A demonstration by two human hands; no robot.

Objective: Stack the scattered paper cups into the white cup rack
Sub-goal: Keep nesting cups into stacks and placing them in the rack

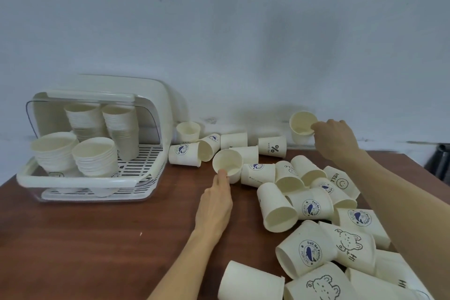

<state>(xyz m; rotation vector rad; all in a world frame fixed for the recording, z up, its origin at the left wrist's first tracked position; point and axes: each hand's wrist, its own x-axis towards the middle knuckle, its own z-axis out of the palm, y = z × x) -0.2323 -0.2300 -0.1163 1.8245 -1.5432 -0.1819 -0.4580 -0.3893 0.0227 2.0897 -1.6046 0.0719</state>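
Grip, both hands: left hand [215, 198] pinches one cup [227, 164], right hand [334, 137] another cup [302, 125], above the tabletop [97, 238]; pickup step, next likely nesting both into rack [92, 143] stacks.

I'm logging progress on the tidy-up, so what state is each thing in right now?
Rack: lid raised, four cup stacks inside.
Left hand: grips a cup by its rim, mouth toward camera.
Right hand: grips another cup by its rim, lifted off the table.
Loose cups: scattered on the table, most on their sides.
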